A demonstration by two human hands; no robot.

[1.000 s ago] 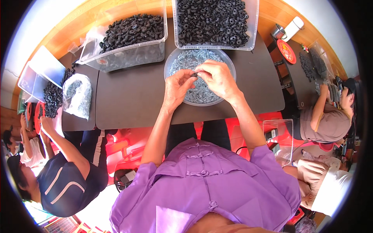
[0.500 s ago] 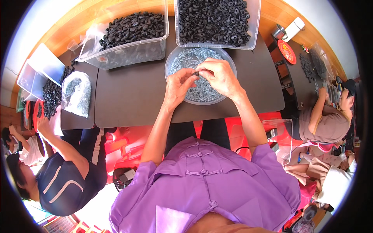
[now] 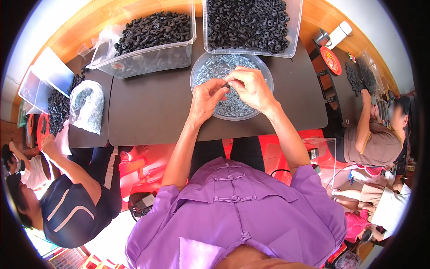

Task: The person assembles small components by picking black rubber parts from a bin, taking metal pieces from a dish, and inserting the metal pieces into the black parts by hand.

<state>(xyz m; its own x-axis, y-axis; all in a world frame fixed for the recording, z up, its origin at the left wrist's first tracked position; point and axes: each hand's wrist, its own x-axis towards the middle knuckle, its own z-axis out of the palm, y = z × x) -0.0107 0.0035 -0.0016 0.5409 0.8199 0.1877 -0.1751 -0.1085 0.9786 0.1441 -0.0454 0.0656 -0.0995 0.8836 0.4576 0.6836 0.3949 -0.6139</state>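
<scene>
Together, left hand (image 3: 205,101) and right hand (image 3: 251,87) pinch a small black ring-shaped part (image 3: 224,84), axis unclear, over the clear round bowl (image 3: 265,71) at twelve o'clock on the dark table (image 3: 152,107).

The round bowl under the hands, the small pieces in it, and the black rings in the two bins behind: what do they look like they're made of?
Round bowl: clear plastic, apparently; the dark table shows through its rim. Small pieces in it: silvery grey with glints, likely metal, too small to be sure. Black rings: matte black, no shine, possibly rubber or plastic. Bins: transparent plastic, glossy walls.
</scene>
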